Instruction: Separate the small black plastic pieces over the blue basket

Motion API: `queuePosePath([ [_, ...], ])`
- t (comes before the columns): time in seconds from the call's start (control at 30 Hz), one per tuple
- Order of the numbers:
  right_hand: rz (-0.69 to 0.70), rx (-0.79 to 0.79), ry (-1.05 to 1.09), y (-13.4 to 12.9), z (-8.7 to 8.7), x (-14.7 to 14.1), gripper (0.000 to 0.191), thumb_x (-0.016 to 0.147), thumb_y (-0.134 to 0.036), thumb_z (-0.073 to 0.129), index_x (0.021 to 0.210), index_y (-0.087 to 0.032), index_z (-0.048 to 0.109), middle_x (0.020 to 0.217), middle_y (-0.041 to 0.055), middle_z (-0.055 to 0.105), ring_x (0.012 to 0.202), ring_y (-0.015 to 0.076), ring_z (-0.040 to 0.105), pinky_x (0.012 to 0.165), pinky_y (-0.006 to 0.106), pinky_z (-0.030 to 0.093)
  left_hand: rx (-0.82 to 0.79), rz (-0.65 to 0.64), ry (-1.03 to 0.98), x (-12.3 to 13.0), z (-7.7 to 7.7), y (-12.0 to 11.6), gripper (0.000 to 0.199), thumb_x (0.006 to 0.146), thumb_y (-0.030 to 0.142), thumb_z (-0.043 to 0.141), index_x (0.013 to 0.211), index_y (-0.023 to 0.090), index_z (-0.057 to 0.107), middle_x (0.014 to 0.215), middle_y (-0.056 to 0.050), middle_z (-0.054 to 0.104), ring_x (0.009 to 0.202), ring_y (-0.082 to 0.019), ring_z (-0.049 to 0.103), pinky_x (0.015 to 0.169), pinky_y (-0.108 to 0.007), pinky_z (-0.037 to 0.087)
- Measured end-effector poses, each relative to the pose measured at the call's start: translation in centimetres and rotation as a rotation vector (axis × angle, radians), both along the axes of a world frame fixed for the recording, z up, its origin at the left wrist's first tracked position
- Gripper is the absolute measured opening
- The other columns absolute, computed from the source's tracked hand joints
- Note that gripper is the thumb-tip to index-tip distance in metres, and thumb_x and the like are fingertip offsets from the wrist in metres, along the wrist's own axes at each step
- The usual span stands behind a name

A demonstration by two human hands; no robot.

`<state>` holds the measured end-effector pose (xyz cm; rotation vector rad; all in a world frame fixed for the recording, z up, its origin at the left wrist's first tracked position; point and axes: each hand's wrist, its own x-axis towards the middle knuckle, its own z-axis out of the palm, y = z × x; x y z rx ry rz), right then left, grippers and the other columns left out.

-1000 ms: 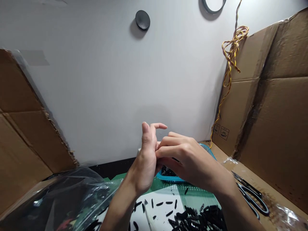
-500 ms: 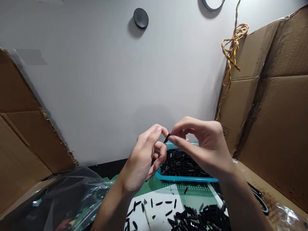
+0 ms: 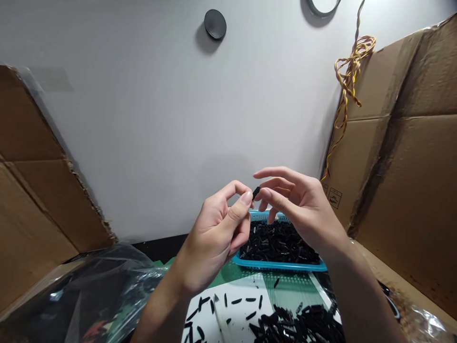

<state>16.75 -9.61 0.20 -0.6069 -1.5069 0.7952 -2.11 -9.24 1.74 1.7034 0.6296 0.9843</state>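
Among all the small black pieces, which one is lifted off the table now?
The one small black piece pinched between the fingertips of the left hand and the right hand. All others lie in the blue tray or on the white sheet.

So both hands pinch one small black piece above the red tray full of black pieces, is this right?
Not quite: the tray is blue, not red, as the head view shows. The rest holds: the left hand and right hand pinch one small black piece above it.
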Motion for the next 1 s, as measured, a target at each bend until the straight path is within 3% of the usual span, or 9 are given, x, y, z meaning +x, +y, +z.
queuePosePath([
  [0.2, -0.011, 0.034, -0.025, 0.0, -0.21, -0.06, 0.016, 0.095, -0.037, 0.083, 0.1, -0.022, 0.081, 0.086, 0.0044, 0.077, 0.08, 0.0199, 0.075, 0.058, 0.029, 0.062, -0.047, 0.01, -0.036, -0.04, 0.02, 0.24, 0.032, 0.108, 0.051, 0.056, 0.093, 0.024, 0.054, 0.046, 0.012, 0.039, 0.035, -0.002, 0.021, 0.034, -0.009, 0.023],
  [0.4, -0.051, 0.06, -0.032, 0.04, -0.28, -0.18, 0.009, 0.093, -0.029, 0.084, 0.1, -0.023, 0.087, 0.082, 0.0025, 0.077, 0.075, 0.0171, 0.072, 0.058, 0.028, 0.06, -0.062, 0.035, -0.069, 0.11, -0.13, 0.3, 0.034, 0.108, 0.05, 0.056, 0.088, 0.023, 0.053, 0.046, 0.011, 0.039, 0.035, -0.002, 0.02, 0.034, -0.009, 0.023],
  [0.53, -0.066, 0.069, -0.047, 0.04, -0.33, -0.36, 0.012, 0.093, -0.023, 0.084, 0.104, -0.025, 0.088, 0.08, 0.0012, 0.076, 0.072, 0.0154, 0.068, 0.058, 0.028, 0.057, -0.083, 0.05, -0.059, 0.04, -0.1, 0.23, 0.038, 0.108, 0.053, 0.055, 0.085, 0.022, 0.053, 0.046, 0.011, 0.039, 0.036, -0.002, 0.02, 0.033, -0.009, 0.022],
  [0.77, -0.077, 0.064, -0.112, -0.32, -0.39, -0.61, 0.011, 0.097, -0.03, 0.08, 0.104, -0.024, 0.087, 0.081, 0.0015, 0.076, 0.073, 0.0156, 0.068, 0.061, 0.029, 0.056, -0.073, 0.09, -0.066, -0.31, 0.0, 0.34, 0.04, 0.108, 0.052, 0.056, 0.084, 0.021, 0.054, 0.046, 0.011, 0.036, 0.035, -0.001, 0.019, 0.034, -0.009, 0.024],
  [1.0, -0.134, 0.084, -0.193, -0.13, -0.23, -0.42, 0.017, 0.101, -0.031, 0.074, 0.091, -0.022, 0.084, 0.078, -0.0004, 0.072, 0.072, 0.0132, 0.062, 0.061, 0.027, 0.05, -0.059, 0.116, 0.0, -0.38, -0.12, 0.57, 0.044, 0.108, 0.058, 0.051, 0.086, 0.021, 0.059, 0.046, 0.01, 0.038, 0.034, -0.001, 0.023, 0.033, -0.009, 0.024],
])
